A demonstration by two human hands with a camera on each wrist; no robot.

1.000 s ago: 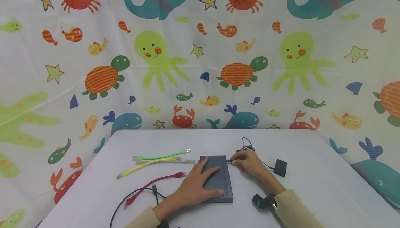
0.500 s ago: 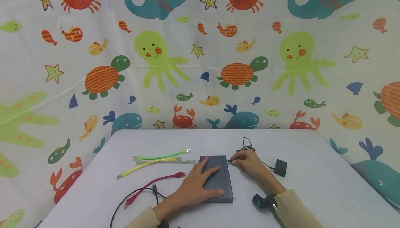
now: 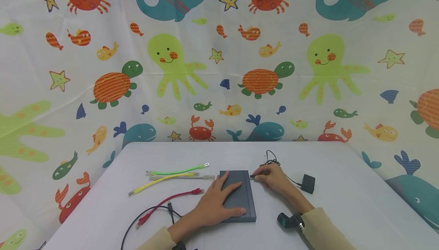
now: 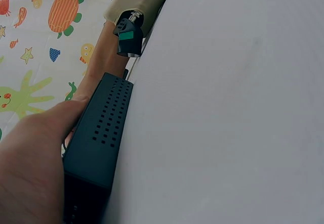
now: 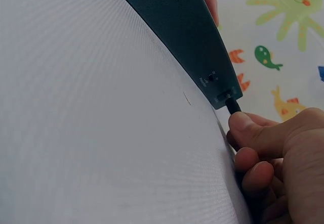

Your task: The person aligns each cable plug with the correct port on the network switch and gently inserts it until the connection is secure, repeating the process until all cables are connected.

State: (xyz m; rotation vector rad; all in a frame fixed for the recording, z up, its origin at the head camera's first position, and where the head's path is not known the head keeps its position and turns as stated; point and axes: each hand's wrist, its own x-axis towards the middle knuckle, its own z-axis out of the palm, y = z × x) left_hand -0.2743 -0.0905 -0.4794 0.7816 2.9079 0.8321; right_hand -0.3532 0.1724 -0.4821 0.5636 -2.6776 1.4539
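A flat dark grey network box lies on the white table, vent holes showing along its side in the left wrist view. My left hand rests on top of it with spread fingers, thumb near its front right edge. At the box's far right corner, my right hand pinches a black power plug between thumb and fingers. The plug's tip is at the socket in the box's side, which has small printed marks beside it. My other right fingers curl below.
A black power adapter sits to the right, its thin cable bundled behind my right hand. Left of the box lie green, yellow, grey and red network cables, plus a black cable.
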